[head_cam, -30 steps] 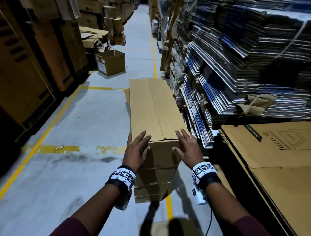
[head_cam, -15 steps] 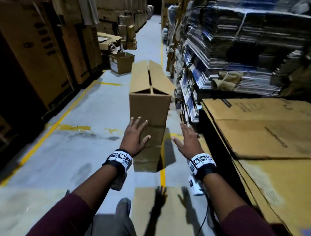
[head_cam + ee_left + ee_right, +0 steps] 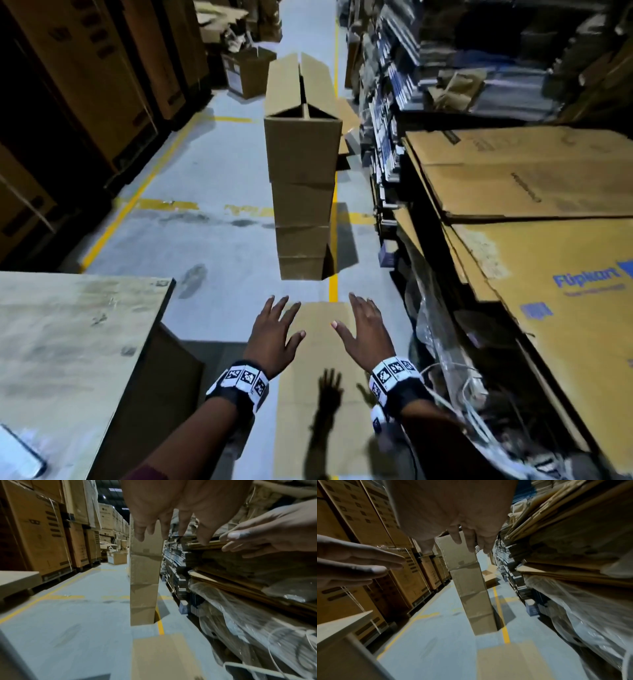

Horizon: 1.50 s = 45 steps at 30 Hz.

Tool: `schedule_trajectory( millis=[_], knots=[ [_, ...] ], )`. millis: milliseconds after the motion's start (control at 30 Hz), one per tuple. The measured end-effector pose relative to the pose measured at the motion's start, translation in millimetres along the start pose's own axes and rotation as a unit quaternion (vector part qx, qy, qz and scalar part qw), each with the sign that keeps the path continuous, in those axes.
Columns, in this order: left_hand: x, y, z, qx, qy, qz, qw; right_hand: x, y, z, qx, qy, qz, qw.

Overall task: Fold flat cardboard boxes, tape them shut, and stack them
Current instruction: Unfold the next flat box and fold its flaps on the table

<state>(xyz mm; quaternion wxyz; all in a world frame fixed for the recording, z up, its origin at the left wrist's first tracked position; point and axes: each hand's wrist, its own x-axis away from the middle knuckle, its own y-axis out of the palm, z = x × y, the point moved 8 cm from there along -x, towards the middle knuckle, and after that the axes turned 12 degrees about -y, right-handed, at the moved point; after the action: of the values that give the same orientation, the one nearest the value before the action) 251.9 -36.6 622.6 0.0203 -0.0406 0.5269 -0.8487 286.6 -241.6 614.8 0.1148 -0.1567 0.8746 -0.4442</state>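
A stack of several long brown cardboard boxes (image 3: 303,192) stands on the aisle floor ahead; it also shows in the left wrist view (image 3: 144,582) and the right wrist view (image 3: 474,591). The top box's (image 3: 301,85) flaps stand slightly apart along the middle seam. My left hand (image 3: 274,329) and right hand (image 3: 364,330) hover side by side well short of the stack, fingers spread, holding nothing. Below them a flat cardboard sheet (image 3: 318,394) lies on the floor. The left hand (image 3: 163,513) and right hand (image 3: 453,520) look empty in the wrist views too.
A pale worktable (image 3: 68,359) fills the lower left. Piles of flat cartons (image 3: 531,192) sit on the right, with plastic wrap and straps (image 3: 455,377) below. Tall brown cartons (image 3: 85,68) line the left wall. An open box (image 3: 248,73) stands far down the aisle.
Both hands have let go of the top box and drawn back from the stack. The view has backed away, and the table has come into sight at the left.
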Motion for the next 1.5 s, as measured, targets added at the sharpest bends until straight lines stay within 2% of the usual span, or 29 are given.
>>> schedule_trajectory(
  millis=[167, 300, 467, 600, 700, 867, 933, 1033, 1200, 1367, 1500],
  knots=[
    [22, 100, -56, 0.007, -0.025, -0.074, 0.997, 32, 97, 36, 0.021, 0.016, -0.048, 0.998],
    [27, 212, -124, -0.026, -0.049, -0.106, 0.993, 35, 202, 90, 0.042, 0.028, -0.083, 0.995],
    [22, 388, -218, -0.076, -0.085, -0.131, 0.985, 36, 346, 186, 0.060, 0.052, -0.105, 0.991],
    [19, 531, -287, -0.156, -0.101, -0.179, 0.966, 39, 458, 271, 0.097, 0.033, -0.125, 0.987],
    [9, 613, -330, -0.183, -0.147, -0.204, 0.950, 37, 520, 325, 0.108, 0.031, -0.124, 0.986],
    [-9, 711, -393, -0.108, -0.308, -0.212, 0.921, 32, 601, 399, 0.131, 0.044, -0.175, 0.975],
    [-19, 731, -399, -0.048, -0.353, -0.195, 0.914, 17, 618, 412, 0.184, 0.033, -0.202, 0.961],
    [-40, 735, -398, 0.044, -0.409, -0.146, 0.900, -18, 620, 404, 0.209, -0.004, -0.193, 0.959],
    [-75, 721, -395, 0.110, -0.386, -0.069, 0.913, -51, 603, 388, 0.191, -0.027, -0.147, 0.970],
    [-62, 731, -394, 0.064, -0.445, -0.107, 0.887, -43, 599, 391, 0.202, -0.020, -0.164, 0.965],
    [-59, 726, -395, 0.076, -0.471, -0.076, 0.876, -38, 596, 392, 0.211, -0.020, -0.178, 0.961]
  ],
)
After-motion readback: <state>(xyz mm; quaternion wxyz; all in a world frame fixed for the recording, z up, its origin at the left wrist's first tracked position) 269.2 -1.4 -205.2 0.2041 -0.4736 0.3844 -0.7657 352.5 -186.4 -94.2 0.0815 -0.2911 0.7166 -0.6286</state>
